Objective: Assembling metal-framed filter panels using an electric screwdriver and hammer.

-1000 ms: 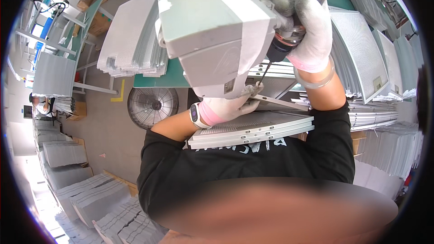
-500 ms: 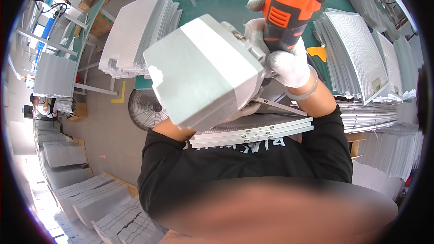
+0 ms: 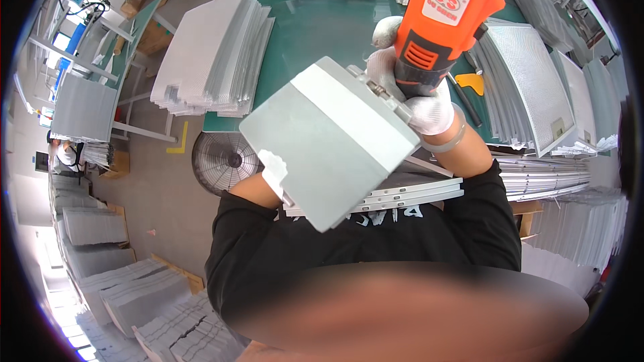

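Note:
My right hand, in a white glove, is closed round the dark lower part of an orange cordless power tool. Just to its left, close to the camera, a grey box with a white band and metal fittings on its upper right edge fills the middle. My left forearm runs behind this box, so my left hand and its fingers are hidden. Below the box, against my chest, several stacked white-framed mesh panels show their edges.
A green table stretches ahead, with a stack of pale panels at left and mesh panels at right. A yellow-handled tool lies near the right stack. On the floor stands a round fan.
The grey box has shifted down and right and turned, covering more of the panels and the fingers beneath it. My right hand and the orange tool have moved slightly downward.

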`<state>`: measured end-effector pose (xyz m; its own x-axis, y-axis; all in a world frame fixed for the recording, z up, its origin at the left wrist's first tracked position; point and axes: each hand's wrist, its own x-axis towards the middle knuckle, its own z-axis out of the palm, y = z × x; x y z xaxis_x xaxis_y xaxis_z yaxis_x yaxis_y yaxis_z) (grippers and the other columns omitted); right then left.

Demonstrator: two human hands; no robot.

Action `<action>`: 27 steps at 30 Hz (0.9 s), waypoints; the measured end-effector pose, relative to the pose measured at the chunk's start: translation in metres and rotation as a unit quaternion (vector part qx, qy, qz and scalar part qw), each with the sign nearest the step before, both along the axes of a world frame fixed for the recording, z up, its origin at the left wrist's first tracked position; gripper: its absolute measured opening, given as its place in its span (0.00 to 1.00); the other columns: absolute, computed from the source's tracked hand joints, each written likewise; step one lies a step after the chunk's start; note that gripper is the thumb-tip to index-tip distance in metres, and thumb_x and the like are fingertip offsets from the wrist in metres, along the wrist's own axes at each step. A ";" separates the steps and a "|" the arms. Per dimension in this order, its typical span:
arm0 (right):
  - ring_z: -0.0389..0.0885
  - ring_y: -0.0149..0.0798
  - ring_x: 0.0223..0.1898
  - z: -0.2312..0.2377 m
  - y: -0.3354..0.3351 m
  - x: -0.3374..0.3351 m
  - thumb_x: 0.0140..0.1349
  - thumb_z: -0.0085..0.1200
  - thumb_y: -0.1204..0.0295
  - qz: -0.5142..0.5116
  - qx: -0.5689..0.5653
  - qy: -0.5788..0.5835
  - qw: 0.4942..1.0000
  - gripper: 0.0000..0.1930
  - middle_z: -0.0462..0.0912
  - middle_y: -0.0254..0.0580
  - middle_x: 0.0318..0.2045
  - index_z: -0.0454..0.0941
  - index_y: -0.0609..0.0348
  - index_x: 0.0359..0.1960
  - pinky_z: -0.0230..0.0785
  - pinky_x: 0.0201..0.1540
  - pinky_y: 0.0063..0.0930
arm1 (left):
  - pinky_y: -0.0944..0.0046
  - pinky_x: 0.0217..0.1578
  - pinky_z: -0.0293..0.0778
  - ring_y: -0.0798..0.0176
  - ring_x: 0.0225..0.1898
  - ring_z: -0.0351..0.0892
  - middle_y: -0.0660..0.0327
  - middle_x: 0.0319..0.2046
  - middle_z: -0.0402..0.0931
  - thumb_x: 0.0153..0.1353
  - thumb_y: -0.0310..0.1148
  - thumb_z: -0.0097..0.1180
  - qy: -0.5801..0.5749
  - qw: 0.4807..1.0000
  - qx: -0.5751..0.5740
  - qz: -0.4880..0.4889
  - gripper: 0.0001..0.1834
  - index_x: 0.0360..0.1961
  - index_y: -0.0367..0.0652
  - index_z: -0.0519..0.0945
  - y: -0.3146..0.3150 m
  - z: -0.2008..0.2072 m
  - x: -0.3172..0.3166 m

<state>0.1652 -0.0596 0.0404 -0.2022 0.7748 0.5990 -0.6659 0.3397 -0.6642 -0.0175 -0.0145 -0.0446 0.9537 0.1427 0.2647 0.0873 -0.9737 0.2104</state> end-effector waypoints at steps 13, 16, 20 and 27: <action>0.71 0.24 0.26 0.069 -0.012 0.038 0.63 0.58 0.67 -0.456 -0.023 -0.015 0.889 0.14 0.74 0.34 0.30 0.70 0.59 0.44 0.62 0.26 0.15 | 0.51 0.34 0.76 0.49 0.30 0.81 0.54 0.27 0.79 0.59 0.27 0.56 -0.014 0.989 -0.116 -0.092 0.20 0.53 0.44 0.78 0.024 0.063 -0.010; 0.72 0.24 0.28 0.075 -0.023 0.034 0.63 0.57 0.69 -0.498 -0.046 -0.044 0.865 0.14 0.76 0.35 0.32 0.70 0.59 0.46 0.63 0.27 0.16 | 0.53 0.36 0.76 0.50 0.34 0.81 0.55 0.28 0.78 0.58 0.24 0.57 0.117 0.962 -0.210 -0.127 0.20 0.53 0.46 0.79 0.034 0.078 -0.022; 0.67 0.19 0.25 0.055 -0.027 0.046 0.68 0.49 0.70 -0.566 -0.046 -0.150 0.809 0.08 0.79 0.34 0.32 0.75 0.60 0.43 0.56 0.26 0.12 | 0.53 0.44 0.76 0.55 0.41 0.81 0.63 0.37 0.79 0.47 0.38 0.71 -0.010 0.995 0.079 -0.053 0.28 0.51 0.48 0.79 0.020 0.071 -0.002; 0.72 0.20 0.27 0.047 -0.030 0.027 0.67 0.52 0.72 -0.571 -0.039 -0.113 0.812 0.10 0.80 0.37 0.31 0.75 0.61 0.47 0.62 0.28 0.12 | 0.51 0.48 0.72 0.58 0.49 0.76 0.66 0.44 0.76 0.43 0.41 0.69 -0.154 0.957 0.244 -0.023 0.25 0.46 0.49 0.82 0.028 0.019 0.003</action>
<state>0.1922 -0.0894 0.0877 0.5770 0.5683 0.5866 0.1962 0.6007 -0.7750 -0.0143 0.0137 -0.0260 0.8219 -0.1102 0.5589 0.0490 -0.9638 -0.2621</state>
